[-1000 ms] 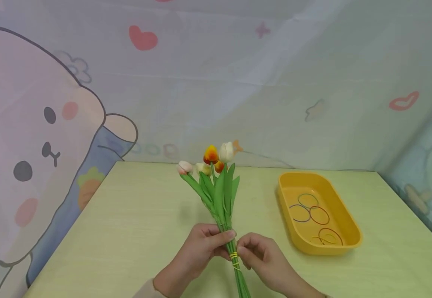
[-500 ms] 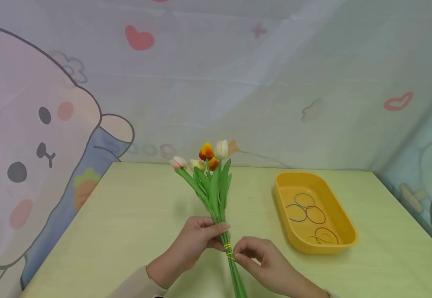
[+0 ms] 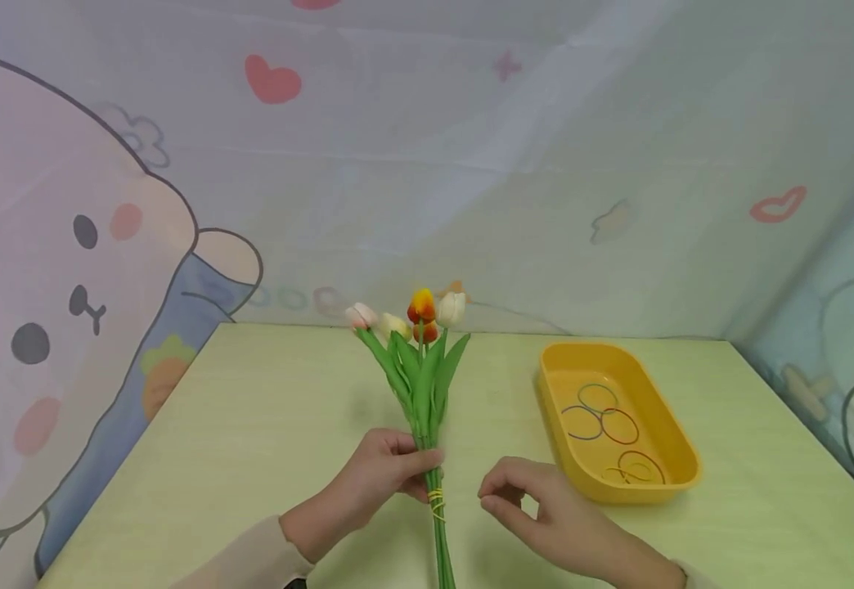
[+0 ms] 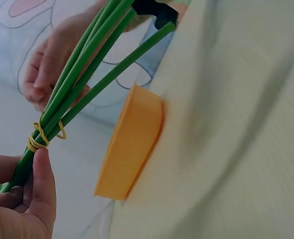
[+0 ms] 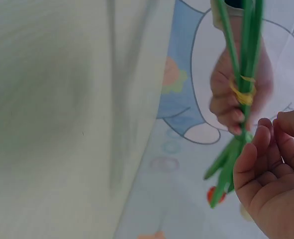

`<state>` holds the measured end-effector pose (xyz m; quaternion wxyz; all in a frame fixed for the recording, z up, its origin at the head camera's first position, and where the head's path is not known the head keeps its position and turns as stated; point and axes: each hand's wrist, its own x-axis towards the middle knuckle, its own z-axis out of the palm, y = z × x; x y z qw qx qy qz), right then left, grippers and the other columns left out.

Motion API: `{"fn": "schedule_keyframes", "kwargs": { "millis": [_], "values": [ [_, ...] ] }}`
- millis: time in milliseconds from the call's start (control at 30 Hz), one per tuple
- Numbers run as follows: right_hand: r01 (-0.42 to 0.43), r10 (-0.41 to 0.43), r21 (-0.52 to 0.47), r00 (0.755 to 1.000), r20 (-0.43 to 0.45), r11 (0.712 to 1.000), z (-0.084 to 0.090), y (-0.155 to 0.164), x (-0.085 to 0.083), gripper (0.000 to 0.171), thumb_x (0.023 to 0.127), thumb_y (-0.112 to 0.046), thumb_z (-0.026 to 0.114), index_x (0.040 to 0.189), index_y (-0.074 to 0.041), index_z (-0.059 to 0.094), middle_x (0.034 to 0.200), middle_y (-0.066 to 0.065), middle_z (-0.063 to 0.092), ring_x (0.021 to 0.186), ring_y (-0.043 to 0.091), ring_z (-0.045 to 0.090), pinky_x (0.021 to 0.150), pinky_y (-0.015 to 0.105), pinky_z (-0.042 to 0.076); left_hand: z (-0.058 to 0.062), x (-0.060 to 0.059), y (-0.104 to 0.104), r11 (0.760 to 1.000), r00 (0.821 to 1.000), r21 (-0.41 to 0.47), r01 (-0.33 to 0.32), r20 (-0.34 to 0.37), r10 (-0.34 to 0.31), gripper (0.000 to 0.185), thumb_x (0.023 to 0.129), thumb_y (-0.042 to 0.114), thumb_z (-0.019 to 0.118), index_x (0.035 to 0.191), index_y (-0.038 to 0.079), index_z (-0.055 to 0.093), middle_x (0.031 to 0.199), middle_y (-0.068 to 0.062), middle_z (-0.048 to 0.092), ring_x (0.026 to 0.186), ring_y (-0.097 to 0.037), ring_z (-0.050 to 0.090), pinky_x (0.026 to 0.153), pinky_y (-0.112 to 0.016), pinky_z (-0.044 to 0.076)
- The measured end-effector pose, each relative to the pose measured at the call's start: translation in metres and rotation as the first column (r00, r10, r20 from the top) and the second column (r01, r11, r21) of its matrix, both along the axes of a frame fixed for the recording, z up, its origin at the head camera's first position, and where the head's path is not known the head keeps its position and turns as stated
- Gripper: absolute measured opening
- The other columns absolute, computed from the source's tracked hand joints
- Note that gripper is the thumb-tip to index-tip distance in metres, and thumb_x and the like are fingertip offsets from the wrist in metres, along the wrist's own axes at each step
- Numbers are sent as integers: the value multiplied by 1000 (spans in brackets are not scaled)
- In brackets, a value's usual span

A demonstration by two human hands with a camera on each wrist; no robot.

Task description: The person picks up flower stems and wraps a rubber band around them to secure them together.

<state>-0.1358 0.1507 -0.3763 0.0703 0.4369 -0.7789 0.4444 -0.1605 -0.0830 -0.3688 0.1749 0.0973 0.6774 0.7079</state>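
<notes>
My left hand [image 3: 368, 483] grips a bunch of artificial tulips [image 3: 427, 393] by the stems, thumb across the front. The blooms are white, pink, pale yellow and orange-red, pointing away from me. Just below my fingers a yellow rubber band [image 3: 437, 505] circles the green stems in several turns; in the left wrist view a loop of the band [image 4: 62, 130] stands out loosely from them. My right hand [image 3: 552, 511] is apart from the bunch, to its right. Its fingers are loosely curled, thumb tip near the index fingertip, nothing between them, as the right wrist view also shows.
A yellow plastic tray [image 3: 622, 491] stands on the right of the pale table [image 3: 250, 425]. Several coloured rubber bands lie inside it, among them a red one [image 3: 637, 426]. A cartoon-printed cloth [image 3: 397, 164] hangs behind the table.
My right hand has drawn away from the stems to the right. The tulips have turned more upright in my left hand, and the yellow band is now free of the right fingers.
</notes>
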Motion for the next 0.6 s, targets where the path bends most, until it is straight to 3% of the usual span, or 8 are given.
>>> {"fn": "schedule_keyframes", "kwargs": {
  "millis": [200,367,600],
  "values": [
    [87,-87,-2,989,-120,996,11,17,-2,23,89,3,64,96,-18,61,86,-8,61,75,4,55,65,19,50,-15,-6,-3,997,1000,-73,3,-26,-5,24,89,6,66,91,-17,66,63,2,63,53,-8,61,60,-27,56],
    [192,-186,-2,952,-244,981,13,29,-6,29,84,8,67,96,-18,61,87,-11,60,77,3,54,68,15,48,-27,-11,-5,992,999,-123,-18,-38,13,24,89,6,66,90,-18,66,62,2,63,52,-7,60,58,-25,56],
    [333,-319,-12,892,-319,943,6,50,-10,36,79,12,70,97,-18,61,88,-11,58,78,4,52,69,13,44,-41,-20,-8,987,998,-158,-39,-53,31,26,89,7,66,92,-19,65,61,2,61,51,-8,57,56,-24,54]
  ]
}}
